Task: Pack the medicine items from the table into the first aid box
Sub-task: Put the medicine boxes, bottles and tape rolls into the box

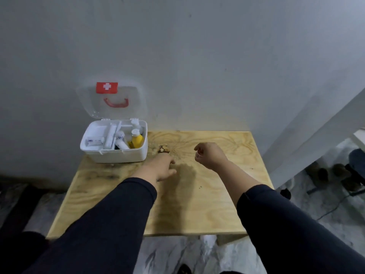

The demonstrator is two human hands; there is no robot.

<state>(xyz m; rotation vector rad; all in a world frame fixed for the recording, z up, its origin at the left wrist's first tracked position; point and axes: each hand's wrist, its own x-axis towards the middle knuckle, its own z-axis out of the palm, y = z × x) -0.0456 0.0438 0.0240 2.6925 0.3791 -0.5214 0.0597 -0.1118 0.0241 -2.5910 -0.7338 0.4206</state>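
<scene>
Head view: first aid box [118, 153] lid upright, long axis left-right.

Head view looks down over the table [197, 214].
</scene>
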